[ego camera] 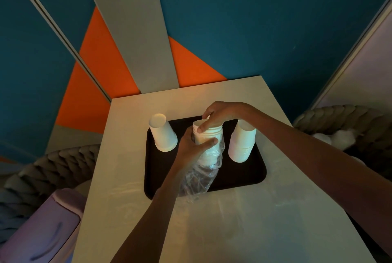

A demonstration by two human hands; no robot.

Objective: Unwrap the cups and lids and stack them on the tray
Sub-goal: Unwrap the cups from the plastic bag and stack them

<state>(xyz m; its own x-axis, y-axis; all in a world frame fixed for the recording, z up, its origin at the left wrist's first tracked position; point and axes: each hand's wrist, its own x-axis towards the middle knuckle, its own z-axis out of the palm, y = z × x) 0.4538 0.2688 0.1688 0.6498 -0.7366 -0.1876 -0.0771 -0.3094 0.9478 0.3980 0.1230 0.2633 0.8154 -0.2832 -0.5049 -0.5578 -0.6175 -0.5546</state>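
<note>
A black tray (250, 173) lies on a pale table (233, 220). On its left stands an upside-down stack of white cups (163, 133), and a taller one (242, 144) stands on its right. Between them is a third white cup stack (209, 135), its lower part still in a clear plastic wrapper (199, 180) that hangs crumpled toward me. My left hand (191, 148) grips this stack around the middle, over the wrapper's edge. My right hand (216, 116) reaches from the right and pinches the stack's top end with thumb and fingers.
The small table stands against a blue, orange and grey wall. Grey braided cushions (42, 169) lie to the left and right of it. A lilac bin (44, 233) sits at the lower left, beside the table.
</note>
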